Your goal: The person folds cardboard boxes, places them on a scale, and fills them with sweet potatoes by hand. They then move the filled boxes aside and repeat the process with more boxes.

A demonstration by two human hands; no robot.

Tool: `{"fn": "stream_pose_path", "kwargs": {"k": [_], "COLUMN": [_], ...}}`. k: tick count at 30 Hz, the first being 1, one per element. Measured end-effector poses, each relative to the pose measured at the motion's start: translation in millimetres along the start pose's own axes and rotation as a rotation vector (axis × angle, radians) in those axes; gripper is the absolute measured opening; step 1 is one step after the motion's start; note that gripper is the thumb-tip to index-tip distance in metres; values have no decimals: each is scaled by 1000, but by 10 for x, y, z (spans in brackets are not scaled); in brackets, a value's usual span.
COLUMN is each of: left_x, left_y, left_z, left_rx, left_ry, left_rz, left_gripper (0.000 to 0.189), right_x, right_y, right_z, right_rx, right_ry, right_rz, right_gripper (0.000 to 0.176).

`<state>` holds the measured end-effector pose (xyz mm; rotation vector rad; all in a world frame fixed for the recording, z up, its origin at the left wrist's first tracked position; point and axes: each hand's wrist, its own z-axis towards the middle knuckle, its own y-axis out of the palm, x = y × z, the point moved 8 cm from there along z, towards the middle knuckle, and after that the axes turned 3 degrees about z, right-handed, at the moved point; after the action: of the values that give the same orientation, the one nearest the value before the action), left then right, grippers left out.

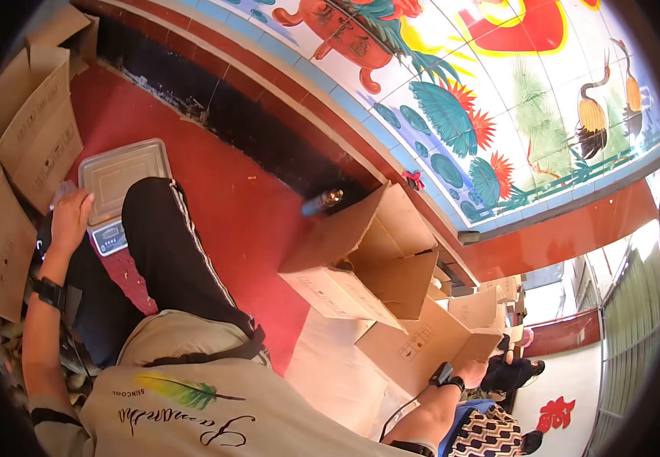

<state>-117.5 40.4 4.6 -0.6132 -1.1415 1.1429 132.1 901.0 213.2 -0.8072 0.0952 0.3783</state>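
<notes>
My left hand [71, 216] is at the left, beside a shallow clear plastic tray [121, 177] that sits on a digital scale [110, 238]. Its fingers are curled around a bit of clear plastic bag [62, 190], though the fingertips are partly hidden. Far off to the right, my right hand [472, 372] reaches out next to the flap of an open cardboard box [414, 343]. Its fingers look curled, and what they hold, if anything, cannot be made out. Both wrists wear black straps with devices.
Cardboard boxes [37, 126] stand at the left. Another open box [345, 293] is on the red floor [231, 213], near a bottle [322, 202] by the wall. A tiled mural [528, 99] covers the wall. Other people [509, 373] sit at the right, beyond my right hand.
</notes>
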Motion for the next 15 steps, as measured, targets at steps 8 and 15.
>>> {"fn": "stream_pose_path", "kwargs": {"k": [8, 15], "left_x": [73, 109], "left_y": [-148, -224], "left_z": [-37, -63], "left_rx": [83, 104], "left_ry": [39, 33], "left_rz": [-42, -49], "left_gripper": [23, 22], "right_x": [-1262, -2315], "right_y": [-607, -1740], "right_z": [570, 381], "right_rx": [270, 575], "right_ry": [-478, -627], "right_rz": [-261, -135], "right_gripper": [33, 27]}}
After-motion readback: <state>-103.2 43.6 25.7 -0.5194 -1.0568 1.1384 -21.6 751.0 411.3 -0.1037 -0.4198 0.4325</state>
